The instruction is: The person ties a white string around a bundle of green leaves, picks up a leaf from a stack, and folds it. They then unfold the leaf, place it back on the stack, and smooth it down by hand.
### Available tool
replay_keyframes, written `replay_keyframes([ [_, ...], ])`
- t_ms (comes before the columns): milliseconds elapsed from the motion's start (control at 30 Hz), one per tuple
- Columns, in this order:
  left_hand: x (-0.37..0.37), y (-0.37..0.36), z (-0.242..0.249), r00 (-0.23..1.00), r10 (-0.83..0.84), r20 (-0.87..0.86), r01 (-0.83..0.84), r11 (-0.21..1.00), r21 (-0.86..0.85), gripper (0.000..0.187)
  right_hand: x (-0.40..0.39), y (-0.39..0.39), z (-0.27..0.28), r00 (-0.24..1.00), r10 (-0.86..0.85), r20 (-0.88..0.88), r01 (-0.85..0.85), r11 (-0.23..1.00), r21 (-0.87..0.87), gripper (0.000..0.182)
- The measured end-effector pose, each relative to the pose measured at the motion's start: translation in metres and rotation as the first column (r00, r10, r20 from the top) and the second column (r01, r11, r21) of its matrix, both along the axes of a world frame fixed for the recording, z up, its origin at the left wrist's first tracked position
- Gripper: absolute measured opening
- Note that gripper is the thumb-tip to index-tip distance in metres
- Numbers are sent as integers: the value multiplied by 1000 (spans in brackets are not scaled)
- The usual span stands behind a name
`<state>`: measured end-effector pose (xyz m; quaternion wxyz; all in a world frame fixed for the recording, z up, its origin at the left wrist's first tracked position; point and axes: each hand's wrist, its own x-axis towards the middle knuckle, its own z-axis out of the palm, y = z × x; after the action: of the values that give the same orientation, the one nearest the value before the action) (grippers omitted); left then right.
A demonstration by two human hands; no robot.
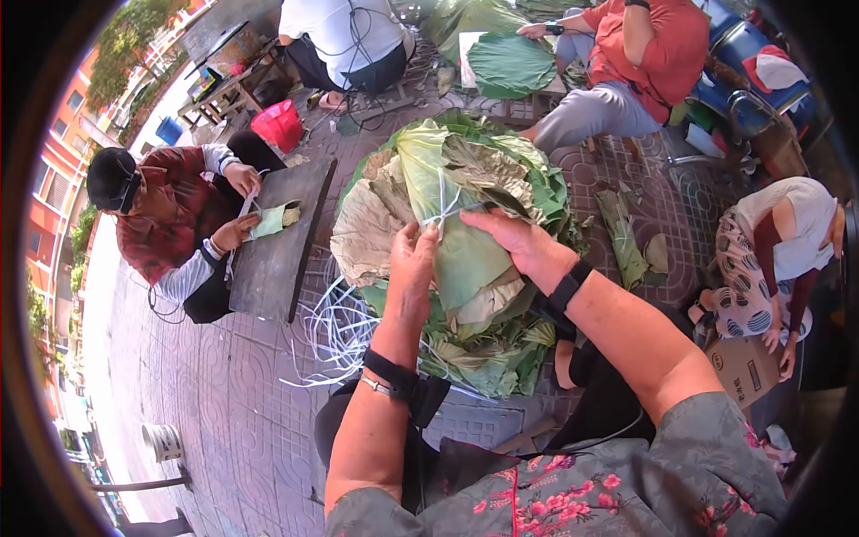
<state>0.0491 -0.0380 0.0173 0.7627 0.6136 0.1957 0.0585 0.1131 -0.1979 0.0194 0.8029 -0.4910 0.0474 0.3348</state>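
A folded bundle of large green and dried brown leaves (417, 161) lies before me, tied round with white plastic string (441, 213). My left hand (415, 259) is at the knot, its fingertips pinched together on the string. On the bundle's other side, my right hand (517, 240) lies against the green leaf with its fingers stretched toward the knot. The bundle rests on a round heap of more leaves (501, 358), green at the edges. What lies under the bundle is hidden.
Loose white strings (335, 336) spill left of the heap. A co-worker (179, 215) at the left ties a small leaf packet (271, 221) on a dark board (300, 259). Other people sit behind and at right, near a cardboard box (744, 365). A tied leaf bundle (620, 234) lies on the paving.
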Motion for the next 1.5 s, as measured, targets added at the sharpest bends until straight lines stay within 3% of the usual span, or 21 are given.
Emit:
replay_keyframes([
  [33, -4, -1, 9, 999, 21, -34, -19, 999, 36, 55, 0, 0, 1, 1000, 23, -9, -23, 1000, -14, 38],
  [67, -5, -1, 8, 997, 50, 61, -65, 959, 275, 53, -1, -1, 3, 999, 48, -20, -48, 999, -26, 38],
  [133, -6, -3, 8, 967, 32, 252, -199, 711, 674, 48, -4, 0, 7, 997, 71, -1, -71, 997, -29, 37],
  [167, -7, -4, 8, 940, 44, 339, -300, 581, 756, 38, -7, 0, 9, 997, 69, 29, -69, 997, -21, 37],
  [267, -1, -3, 6, 924, -52, 379, -303, 504, 809, 28, -8, -1, -1, 992, 65, 111, -65, 998, -6, 38],
  [367, 5, -6, 8, 947, 14, 321, -290, 467, 835, 22, -12, 1, -10, 974, 56, 220, -43, 997, -64, 38],
  [400, 5, -7, 11, 950, 2, 311, -287, 397, 872, 21, -14, 2, -12, 963, 52, 264, -28, 995, -94, 38],
  [467, 6, -10, 18, 957, -20, 290, -276, 251, 928, 19, -15, 6, -17, 742, 154, 653, 95, 939, -329, 39],
  [500, 8, -11, 17, 961, -5, 275, -264, 275, 925, 19, -14, 7, -23, 573, 239, 784, 193, 890, -412, 40],
  [567, 12, -9, 14, 971, 23, 240, -234, 321, 918, 20, -4, 4, -44, 503, 354, 788, 158, 859, -487, 40],
  [633, 15, -6, 12, 976, 18, 217, -208, 381, 901, 20, -10, 3, -12, 692, 373, 618, -41, 875, -483, 40],
  [667, 17, -4, 12, 978, 17, 208, -197, 410, 891, 20, -12, 4, -6, 804, 292, 518, -71, 912, -404, 40],
  [733, 25, 6, 2, 982, 25, 189, -153, 695, 703, 17, -13, 6, -2, 956, 146, 253, -86, 968, -236, 41],
  [767, 28, 11, -4, 984, 25, 179, -125, 809, 574, 15, -14, 5, -4, 946, 116, 302, -49, 974, -221, 42],
  [867, 27, 15, 8, 969, 20, 245, -88, 960, 267, 12, -14, 5, -16, 893, 39, 448, 59, 978, -202, 44],
  [933, 26, 16, 11, 970, 42, 241, -94, 973, 209, 11, -12, 7, -19, 836, 20, 549, 128, 964, -231, 43],
  [1033, 26, 21, 10, 964, 62, 257, -99, 986, 136, 13, -10, 3, -16, 941, 88, 328, -20, 978, -205, 44],
  [1133, 26, 23, 17, 958, 105, 266, -128, 989, 72, 12, -10, 2, -11, 964, 105, 244, -63, 983, -172, 45],
  [1233, 24, 24, 29, 951, 140, 276, -138, 990, -27, 11, -11, 3, -21, 929, 55, 366, 22, 979, -203, 46],
  [1500, 23, 44, 48, 882, 266, 389, -199, 958, -204, 10, -10, 2, -24, 925, 79, 372, 8, 974, -227, 52],
])
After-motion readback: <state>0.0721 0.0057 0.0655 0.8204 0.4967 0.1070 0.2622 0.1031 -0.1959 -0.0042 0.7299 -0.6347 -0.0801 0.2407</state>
